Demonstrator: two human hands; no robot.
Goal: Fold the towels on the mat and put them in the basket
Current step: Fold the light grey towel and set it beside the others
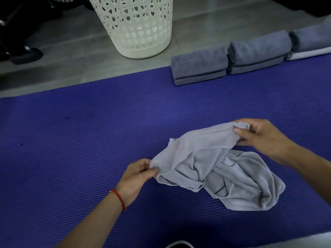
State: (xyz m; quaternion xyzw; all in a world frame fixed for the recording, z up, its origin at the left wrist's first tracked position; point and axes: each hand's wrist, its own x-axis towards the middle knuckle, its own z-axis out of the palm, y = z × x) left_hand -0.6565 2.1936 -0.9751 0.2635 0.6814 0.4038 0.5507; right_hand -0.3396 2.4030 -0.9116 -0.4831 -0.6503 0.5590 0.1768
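A crumpled light grey towel lies on the ribbed purple mat, right of centre. My left hand pinches the towel's left corner just above the mat. My right hand pinches its far right corner, lifted a little. The towel's edge stretches between both hands while the rest is bunched on the mat. A white perforated basket stands on the floor beyond the mat's far edge.
Three folded darker grey towels sit in a row along the mat's far right edge, and a third lying on something white. Grey tiled floor lies beyond. Dark objects stand at the far left.
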